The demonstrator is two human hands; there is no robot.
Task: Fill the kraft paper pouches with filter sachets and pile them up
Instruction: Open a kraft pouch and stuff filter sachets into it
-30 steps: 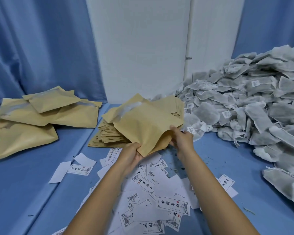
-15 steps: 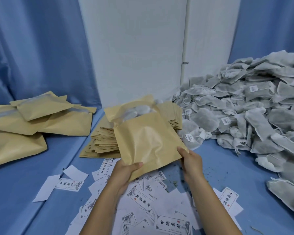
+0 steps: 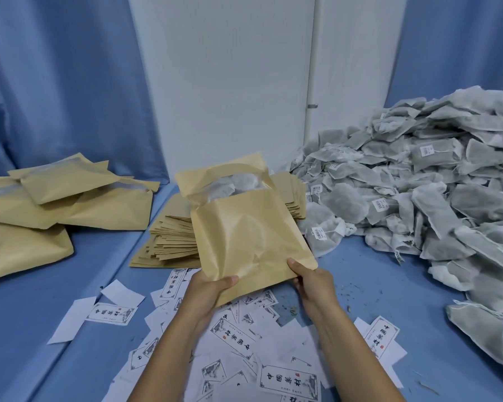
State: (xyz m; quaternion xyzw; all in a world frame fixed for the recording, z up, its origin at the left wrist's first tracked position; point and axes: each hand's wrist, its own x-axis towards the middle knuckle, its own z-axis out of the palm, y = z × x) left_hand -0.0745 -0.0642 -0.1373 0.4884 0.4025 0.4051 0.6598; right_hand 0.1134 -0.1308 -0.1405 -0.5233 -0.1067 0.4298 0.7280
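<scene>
I hold a kraft paper pouch upright above the blue table, mouth up, with grey filter sachets showing in its open top. My left hand grips the pouch's bottom left corner, thumb on the front. My right hand pinches the bottom right corner. Behind the pouch lies a stack of flat empty pouches. A pile of filled pouches lies at the left. A big heap of grey filter sachets covers the right.
Several white printed label cards are scattered on the blue table under my arms. Blue curtains and a white panel stand behind. Small crumbs dot the cloth by my right hand.
The pouch has been turned from lying tilted over the stack to standing upright, nearer to me. Both hands have shifted to its bottom corners.
</scene>
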